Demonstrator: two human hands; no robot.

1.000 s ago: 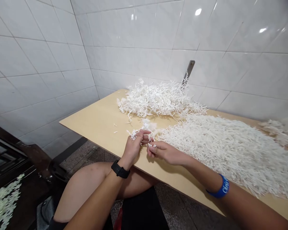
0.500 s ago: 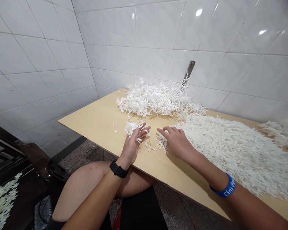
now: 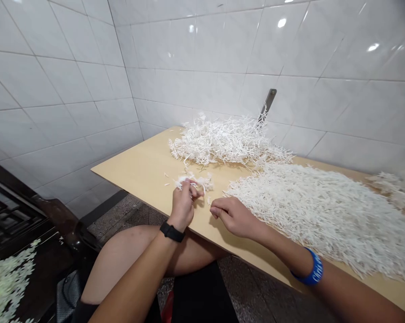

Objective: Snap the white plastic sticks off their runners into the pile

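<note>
Left of the large white pile [image 3: 316, 215], the left hand [image 3: 183, 207] pinches a tuft of white strands [image 3: 193, 181]; the right hand [image 3: 234, 217] (fingers loosely curled, any hold too small to tell) rests just beside the pile.

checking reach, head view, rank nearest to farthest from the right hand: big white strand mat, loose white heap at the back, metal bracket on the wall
1. Big white strand mat, just beside the right hand, on its far side.
2. Loose white heap, farther back, beyond the mat.
3. Metal bracket, on the tiled wall.
</note>
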